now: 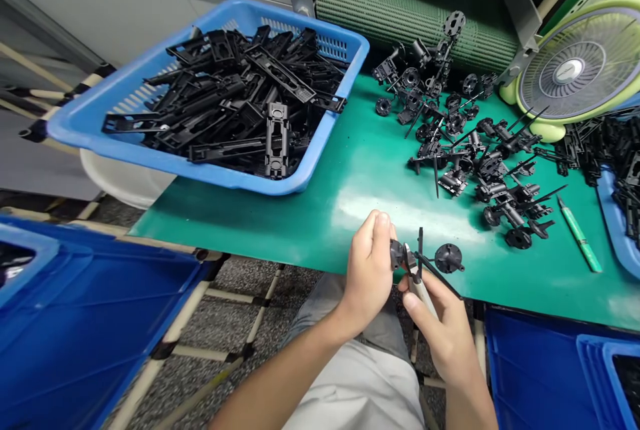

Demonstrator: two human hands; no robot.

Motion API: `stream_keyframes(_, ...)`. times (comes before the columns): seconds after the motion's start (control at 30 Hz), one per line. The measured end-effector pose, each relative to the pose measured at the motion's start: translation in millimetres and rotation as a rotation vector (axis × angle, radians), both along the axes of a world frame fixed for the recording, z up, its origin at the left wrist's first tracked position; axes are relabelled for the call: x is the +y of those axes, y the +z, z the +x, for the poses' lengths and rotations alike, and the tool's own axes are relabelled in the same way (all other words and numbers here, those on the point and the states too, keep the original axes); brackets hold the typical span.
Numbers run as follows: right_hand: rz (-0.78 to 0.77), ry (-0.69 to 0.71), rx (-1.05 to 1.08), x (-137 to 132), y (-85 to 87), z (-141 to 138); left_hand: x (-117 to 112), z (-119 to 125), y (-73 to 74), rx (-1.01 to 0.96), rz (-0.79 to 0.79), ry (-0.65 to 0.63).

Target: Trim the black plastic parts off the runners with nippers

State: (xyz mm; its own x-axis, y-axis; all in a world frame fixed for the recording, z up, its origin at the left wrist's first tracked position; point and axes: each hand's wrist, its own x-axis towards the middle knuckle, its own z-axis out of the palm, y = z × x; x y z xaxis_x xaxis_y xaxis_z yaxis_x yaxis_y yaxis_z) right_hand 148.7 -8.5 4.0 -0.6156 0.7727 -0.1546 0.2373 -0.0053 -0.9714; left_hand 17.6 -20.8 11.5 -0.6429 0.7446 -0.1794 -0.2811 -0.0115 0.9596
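A: Left hand (370, 270), state?

B: Fingers curled, pinching a small round black plastic part (397, 255) at the near edge of the smooth green tabletop (240, 227).

A: Right hand (443, 320)?

B: Wrapped around pale-handled metal cutters (421, 291); their tips meet the part's right side. Cannot tell whether the blades are closed.

A: Adjacent?

B: A black plastic disc with a peg (449, 258), just right of the cutters, inside the near edge.

A: Remaining tabletop?

B: Blue perforated plastic basket (225, 180) of long black pieces, left end. Heap of black plastic mouldings (493, 169), toward the back edge. Slim green pen-shaped tool (580, 238), right of the heap.
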Motion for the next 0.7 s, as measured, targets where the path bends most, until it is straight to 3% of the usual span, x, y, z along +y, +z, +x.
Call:
stream_keyframes(0.53, 0.068, 0.024, -0.178, 16, 14.2, -3, 10, -2, -0.7, 0.071, 0.0, 0.055)
stream_keyframes(0.7, 0.01, 0.055, -0.185, 31, 13.9, -10, 20, -5, -4.6, 0.054, 0.0, 0.111)
